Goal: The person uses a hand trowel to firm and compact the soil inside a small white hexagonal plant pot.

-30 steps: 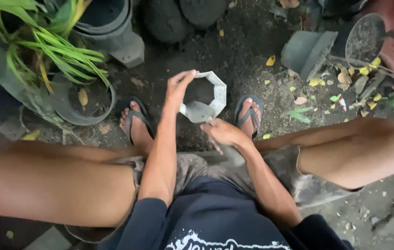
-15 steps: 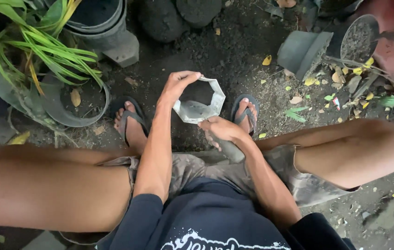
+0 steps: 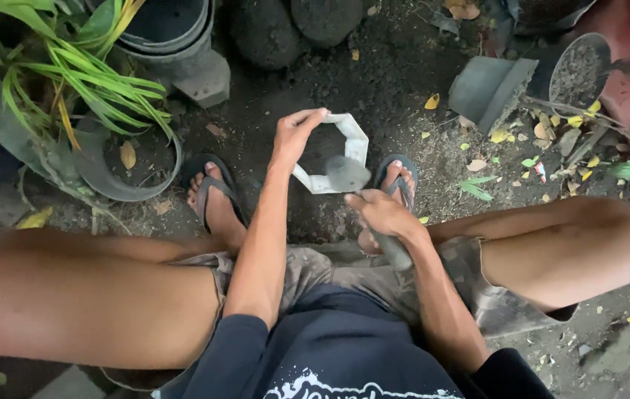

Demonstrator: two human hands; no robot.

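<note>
Nearest the camera, a grey tool handle [image 3: 391, 250] is gripped in the closed right hand [image 3: 383, 214], its blurred grey head [image 3: 347, 174] raised over the near edge of an octagonal grey pot [image 3: 353, 145]. The tool is judged stiff and fairly light, best held low on the handle as it is now. The pot is held between the sandalled feet [image 3: 215, 193], above dark soil [image 3: 374, 74], its far-left rim pinched by the curled fingers of the left hand [image 3: 293, 137]. It is judged rigid, thin-walled and light, possibly brittle at the rim, and dusty enough to slip, so the rim's flat sides are the sound hold. Farther off, round pots [image 3: 171, 29] and a green plant [image 3: 71, 74] are seen.
</note>
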